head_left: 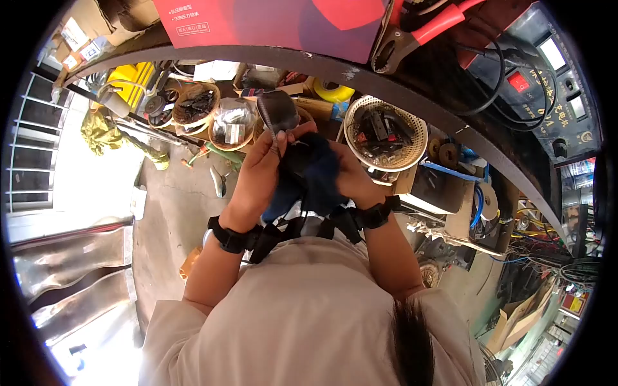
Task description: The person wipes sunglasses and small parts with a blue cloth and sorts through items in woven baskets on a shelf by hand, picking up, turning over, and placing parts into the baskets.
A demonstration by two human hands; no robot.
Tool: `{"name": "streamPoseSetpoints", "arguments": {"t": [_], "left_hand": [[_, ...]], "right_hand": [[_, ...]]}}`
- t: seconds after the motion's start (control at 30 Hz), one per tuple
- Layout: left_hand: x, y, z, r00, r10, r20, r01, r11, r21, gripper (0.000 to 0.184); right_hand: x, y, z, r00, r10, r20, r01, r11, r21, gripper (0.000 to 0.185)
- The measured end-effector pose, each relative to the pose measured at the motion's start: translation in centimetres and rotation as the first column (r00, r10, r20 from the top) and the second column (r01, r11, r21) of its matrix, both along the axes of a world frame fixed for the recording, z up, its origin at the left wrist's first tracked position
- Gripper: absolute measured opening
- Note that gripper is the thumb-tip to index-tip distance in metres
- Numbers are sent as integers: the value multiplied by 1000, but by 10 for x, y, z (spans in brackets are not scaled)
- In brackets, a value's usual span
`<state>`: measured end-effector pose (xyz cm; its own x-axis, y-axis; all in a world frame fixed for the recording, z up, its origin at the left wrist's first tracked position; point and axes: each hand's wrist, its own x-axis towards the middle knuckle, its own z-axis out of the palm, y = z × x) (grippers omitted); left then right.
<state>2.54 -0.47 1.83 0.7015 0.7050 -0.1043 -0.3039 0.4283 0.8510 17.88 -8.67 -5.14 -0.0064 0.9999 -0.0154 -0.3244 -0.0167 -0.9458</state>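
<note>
In front of my chest, my left hand (261, 164) grips a dark, rounded, shiny part (278, 110) with a ridged strip along its edge. I cannot make out what kind of part it is. My right hand (354, 177) has its fingers closed on a dark blue cloth (324, 168), which is bunched against the underside of the part and partly blurred. The cloth hangs down between both wrists. Some of the fingertips on each side are hidden behind the part and the cloth.
Past my hands, a shelf holds a cream basket (386, 132) of dark parts, a smaller basket (195, 106) and yellow tape (333, 90). A dark curved beam (309, 64) crosses above, carrying a red box (270, 22) and a red-handled clamp (418, 32). A charger (547, 83) stands right.
</note>
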Motion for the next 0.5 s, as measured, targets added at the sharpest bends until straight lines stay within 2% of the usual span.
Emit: {"name": "streamPoseSetpoints", "arguments": {"t": [0.03,0.07,0.17,0.2,0.27,0.37,0.4,0.47,0.5], "left_hand": [[-1,0,0,1000,-14,-22,16,997,74,26],[-3,0,-1,999,-25,-48,32,989,143,26],[-5,7,-5,982,5,-188,49,959,280,24],[-7,6,-8,968,28,-248,51,950,307,24],[-8,5,-5,988,-21,-152,55,973,226,22],[-13,9,-11,995,-95,35,92,991,95,22],[-15,10,-14,988,-115,105,110,993,51,23],[-16,10,-15,985,-121,125,123,992,-5,21],[-18,10,-16,984,-121,133,127,991,-36,21]], "right_hand": [[-1,7,11,995,56,78,-57,998,10,51],[-4,11,13,988,1,157,-15,996,89,47],[-17,14,29,987,-125,103,101,971,216,42],[-20,14,27,982,-129,135,100,974,205,40],[-21,16,23,968,-141,208,101,976,191,36],[-21,18,28,990,-41,135,50,996,-68,33],[-22,17,25,995,-73,72,76,996,-48,33],[-23,19,16,991,-128,-49,128,992,-6,32],[-24,19,18,992,-123,-43,123,992,11,32]]}}
